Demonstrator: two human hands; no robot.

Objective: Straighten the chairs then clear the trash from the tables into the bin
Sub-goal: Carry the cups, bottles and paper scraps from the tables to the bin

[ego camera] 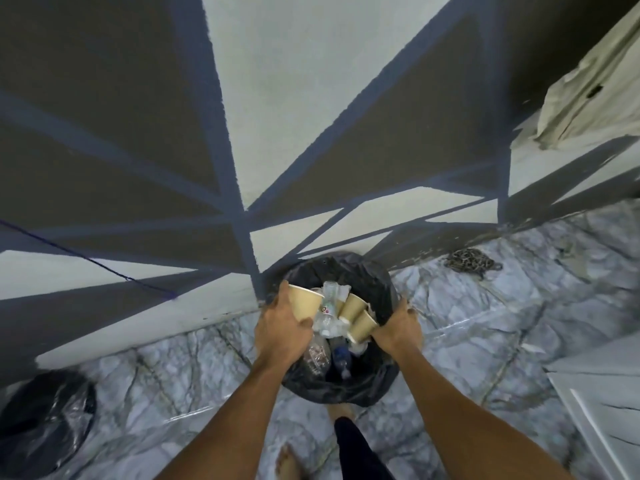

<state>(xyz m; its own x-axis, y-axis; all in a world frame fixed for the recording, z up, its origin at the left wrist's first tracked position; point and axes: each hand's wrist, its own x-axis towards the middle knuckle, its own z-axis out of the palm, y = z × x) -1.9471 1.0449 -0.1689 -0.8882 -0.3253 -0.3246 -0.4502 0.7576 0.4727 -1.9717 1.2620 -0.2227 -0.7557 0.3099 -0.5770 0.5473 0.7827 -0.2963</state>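
A round bin lined with a black bag (377,282) stands on the floor against the painted wall. My left hand (280,327) grips a tan paper cup (306,301) over the bin's left side. My right hand (398,329) holds two tan paper cups (358,318) over the right side; its fingers are hidden behind them. Crumpled clear plastic bottles and white scraps (329,317) hang between my hands, and I cannot tell which hand carries them. More bottles (341,358) lie inside the bin.
A second bin with a black bag (45,420) stands at the lower left. A coiled chain (467,261) lies on the marble floor by the wall. A white panel (602,403) is at the right, a cloth-covered object (588,95) above it. My bare feet (287,462) are below the bin.
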